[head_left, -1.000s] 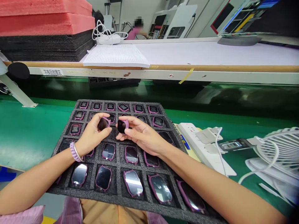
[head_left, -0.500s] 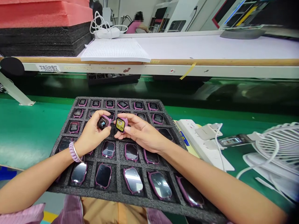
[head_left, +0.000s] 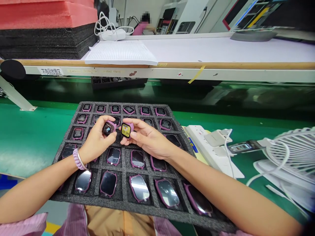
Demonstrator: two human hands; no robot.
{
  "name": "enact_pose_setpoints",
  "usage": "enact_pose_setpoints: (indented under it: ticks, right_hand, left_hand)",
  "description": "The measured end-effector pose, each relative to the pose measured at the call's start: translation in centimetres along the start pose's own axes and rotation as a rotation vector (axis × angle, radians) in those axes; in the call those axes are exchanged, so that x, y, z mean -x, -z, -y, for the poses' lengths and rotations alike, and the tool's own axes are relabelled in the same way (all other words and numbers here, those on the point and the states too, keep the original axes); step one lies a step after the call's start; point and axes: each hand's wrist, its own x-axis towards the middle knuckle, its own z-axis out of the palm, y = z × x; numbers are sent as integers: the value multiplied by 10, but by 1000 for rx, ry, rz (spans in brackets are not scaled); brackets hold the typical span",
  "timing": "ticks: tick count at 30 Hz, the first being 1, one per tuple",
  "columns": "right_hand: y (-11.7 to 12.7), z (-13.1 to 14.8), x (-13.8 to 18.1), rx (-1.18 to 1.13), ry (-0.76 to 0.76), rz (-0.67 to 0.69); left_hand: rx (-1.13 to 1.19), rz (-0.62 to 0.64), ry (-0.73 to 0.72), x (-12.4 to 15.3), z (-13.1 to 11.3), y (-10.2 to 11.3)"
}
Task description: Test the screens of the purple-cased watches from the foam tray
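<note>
Pinched between thumb and fingers of my left hand (head_left: 99, 137) is a purple-cased smartwatch (head_left: 108, 128) without a strap, its dark screen showing a blue-white icon. My right hand (head_left: 145, 137) grips a second purple smartwatch (head_left: 126, 130), whose yellow screen reads 11:39. The two watches are side by side, slightly apart, above a black foam tray (head_left: 124, 205). In the tray's compartments lie several more purple watches; the far rows show lines of text, while nearer ones, such as this watch (head_left: 109, 184), have dark screens. My hands and forearms cover some compartments.
A white power strip (head_left: 205, 144) with chargers lies right of the tray, beside a white fan (head_left: 292, 160). Across the back runs a shelf (head_left: 209, 52) carrying a paper stack (head_left: 120, 54) and red and black foam (head_left: 49, 39). Under it sits another tray (head_left: 120, 82). Another person (head_left: 141, 26) is far behind.
Both hands keep their holds on the two watches, and the screens look the same. The view has shifted very slightly; otherwise nothing visibly differs.
</note>
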Motion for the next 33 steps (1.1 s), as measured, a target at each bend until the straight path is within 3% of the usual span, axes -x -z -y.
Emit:
enact_pose_setpoints:
  ticks: [17,33]
  right_hand:
    - [0,0,2,35,-34,22]
    - [-3,4,2,2,-22,23]
  left_hand:
    - [-64,67,-6,1,-4,2]
    - [-23,55,-30,1,0,2]
